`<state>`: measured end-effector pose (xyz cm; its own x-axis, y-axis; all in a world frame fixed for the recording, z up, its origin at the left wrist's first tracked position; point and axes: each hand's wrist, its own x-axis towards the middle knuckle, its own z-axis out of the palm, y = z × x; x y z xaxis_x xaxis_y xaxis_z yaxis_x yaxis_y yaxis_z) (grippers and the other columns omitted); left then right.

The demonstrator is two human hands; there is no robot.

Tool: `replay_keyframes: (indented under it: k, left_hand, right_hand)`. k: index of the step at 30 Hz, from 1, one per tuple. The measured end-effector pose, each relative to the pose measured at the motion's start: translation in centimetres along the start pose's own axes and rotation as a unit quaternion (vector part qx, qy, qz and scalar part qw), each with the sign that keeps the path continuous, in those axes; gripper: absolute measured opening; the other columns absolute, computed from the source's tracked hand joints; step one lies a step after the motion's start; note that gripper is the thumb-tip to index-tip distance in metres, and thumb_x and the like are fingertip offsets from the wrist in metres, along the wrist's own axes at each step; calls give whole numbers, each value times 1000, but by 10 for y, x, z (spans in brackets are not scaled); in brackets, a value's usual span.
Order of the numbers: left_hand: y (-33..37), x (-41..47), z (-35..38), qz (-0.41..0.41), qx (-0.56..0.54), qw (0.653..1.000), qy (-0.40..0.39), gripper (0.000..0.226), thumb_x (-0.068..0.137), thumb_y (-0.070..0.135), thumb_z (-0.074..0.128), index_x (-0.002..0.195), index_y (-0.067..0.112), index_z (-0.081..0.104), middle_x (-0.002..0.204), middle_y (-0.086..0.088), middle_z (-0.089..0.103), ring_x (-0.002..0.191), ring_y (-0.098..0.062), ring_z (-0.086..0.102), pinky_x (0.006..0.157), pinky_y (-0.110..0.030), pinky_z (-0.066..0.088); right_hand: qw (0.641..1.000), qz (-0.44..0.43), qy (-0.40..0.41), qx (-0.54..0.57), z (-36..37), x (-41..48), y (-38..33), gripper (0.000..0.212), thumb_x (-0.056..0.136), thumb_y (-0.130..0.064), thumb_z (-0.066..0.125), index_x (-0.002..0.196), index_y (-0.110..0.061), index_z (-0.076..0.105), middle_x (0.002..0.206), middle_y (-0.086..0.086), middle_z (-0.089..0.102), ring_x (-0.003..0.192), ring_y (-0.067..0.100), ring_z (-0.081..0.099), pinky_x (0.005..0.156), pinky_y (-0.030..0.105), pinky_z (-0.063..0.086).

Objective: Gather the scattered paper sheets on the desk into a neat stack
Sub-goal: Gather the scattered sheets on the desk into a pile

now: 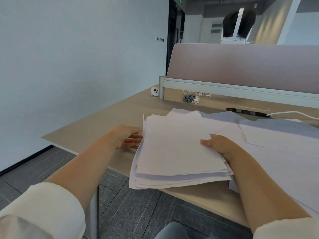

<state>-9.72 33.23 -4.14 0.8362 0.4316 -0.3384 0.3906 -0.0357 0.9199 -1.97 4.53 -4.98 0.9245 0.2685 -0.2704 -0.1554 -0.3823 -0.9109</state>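
Note:
A thick, uneven pile of white paper sheets point(176, 149) lies on the wooden desk point(96, 128), its near edge hanging over the desk front. My right hand point(219, 145) grips the pile's right edge, thumb on top and fingers underneath. My left hand point(127, 138) rests at the pile's left edge with straight fingers touching the sheet sides. More loose white sheets point(279, 135) lie spread over the desk to the right, partly under the pile.
A pink divider panel point(241, 62) on a metal rail closes the desk's far side. Coiled cables point(191, 98) and a small white device point(154, 91) sit by the rail. A white cable point(293, 113) runs at right. A person sits beyond the divider. The desk's left edge is near.

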Motion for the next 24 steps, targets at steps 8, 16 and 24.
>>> replay_keyframes:
  k: [8, 16, 24]
  left_hand:
    - [9, -9, -1, 50, 244, 967, -55, 23, 88, 32, 63, 92, 10, 60, 90, -4, 66, 73, -16, 62, 64, -24, 53]
    - [50, -20, 2, 145, -124, 978, -82, 26, 91, 24, 56, 109, 6, 62, 97, -13, 66, 82, -24, 62, 66, -28, 52]
    - [89, -52, 74, 185, -274, 924, -191, 19, 96, 23, 47, 92, 10, 60, 68, -5, 65, 52, -15, 65, 53, -23, 56]
  right_hand:
    - [1000, -7, -11, 27, -2, 2, 2, 30, 91, -11, 59, 119, -1, 57, 93, 9, 66, 80, 24, 64, 69, 32, 52]
    - [1000, -18, -7, -2, -3, 8, 4, 35, 91, -10, 58, 125, -2, 53, 111, 13, 63, 96, 30, 61, 83, 36, 50]
    - [999, -35, -3, 41, -4, 11, 7, 67, 91, -18, 60, 148, -13, 25, 148, 10, 36, 126, 32, 47, 105, 39, 40]
